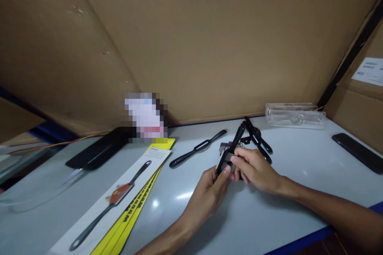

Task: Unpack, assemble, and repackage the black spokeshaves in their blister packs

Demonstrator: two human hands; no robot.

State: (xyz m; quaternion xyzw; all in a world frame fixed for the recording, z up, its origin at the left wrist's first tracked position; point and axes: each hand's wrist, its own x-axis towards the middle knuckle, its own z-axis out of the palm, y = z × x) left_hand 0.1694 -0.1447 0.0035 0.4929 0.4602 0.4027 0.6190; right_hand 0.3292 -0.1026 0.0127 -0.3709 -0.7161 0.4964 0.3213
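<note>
In the head view, my left hand (209, 187) is closed on a black spokeshave (239, 133), its thumb pressing near the middle. The tool is tilted, with one handle pointing up and away from me. My right hand (254, 167) pinches a grey metal blade (229, 157) against the spokeshave's centre. My fingers hide part of the blade and of the lower handle. Left of my hands lies a bare black spokeshave body (196, 152) with an open slot in its middle. More black spokeshave bodies (257, 137) lie overlapping behind my right hand, beside small metal parts (223, 147).
Printed packaging cards (119, 183), white and yellow, lie to the left. A black tray-like object (95, 151) and a blurred upright item (145, 115) stand behind them. Clear plastic packs (296, 117) and a black phone (357, 152) are at the right. Cardboard (209, 48) walls the back.
</note>
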